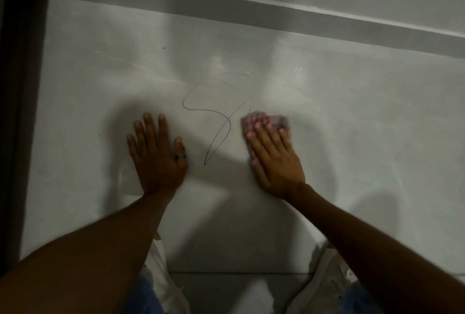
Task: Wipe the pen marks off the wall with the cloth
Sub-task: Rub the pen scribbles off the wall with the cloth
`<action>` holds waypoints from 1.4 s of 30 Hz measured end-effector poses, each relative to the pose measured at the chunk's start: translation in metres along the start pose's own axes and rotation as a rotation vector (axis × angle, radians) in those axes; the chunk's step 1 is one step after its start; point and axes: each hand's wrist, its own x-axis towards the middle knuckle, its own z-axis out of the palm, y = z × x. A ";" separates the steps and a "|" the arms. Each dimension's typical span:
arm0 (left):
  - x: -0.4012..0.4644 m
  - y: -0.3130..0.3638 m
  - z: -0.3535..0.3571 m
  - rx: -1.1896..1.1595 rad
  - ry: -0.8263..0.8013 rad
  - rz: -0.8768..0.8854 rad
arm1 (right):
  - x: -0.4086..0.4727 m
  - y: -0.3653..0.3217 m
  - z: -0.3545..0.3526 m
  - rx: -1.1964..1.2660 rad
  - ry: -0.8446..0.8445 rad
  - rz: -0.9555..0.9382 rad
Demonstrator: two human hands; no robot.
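A looping blue pen mark (pixel 216 117) runs across the pale grey wall (pixel 352 117), between my two hands. My right hand (pixel 274 157) lies flat on a pinkish cloth (pixel 275 119) and presses it against the wall just right of the mark's upper strokes. The cloth looks blurred and shows past my fingertips. My left hand (pixel 157 155) rests flat on the wall left of the mark, fingers spread, holding nothing. It wears a dark ring.
A dark door frame (pixel 22 112) runs down the left edge. A white ledge or moulding (pixel 276 14) crosses the wall above the mark. Below, the tiled floor (pixel 239 281) and my white shoes (pixel 163 288) show.
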 end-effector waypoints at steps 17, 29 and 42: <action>0.001 0.001 -0.002 0.020 -0.016 0.007 | 0.062 0.017 -0.012 -0.050 -0.047 -0.318; 0.001 0.004 -0.006 0.019 -0.014 -0.002 | 0.125 0.029 -0.035 -0.031 -0.106 -0.555; 0.002 0.005 -0.009 0.006 -0.049 -0.017 | 0.173 -0.058 -0.030 0.060 -0.002 0.090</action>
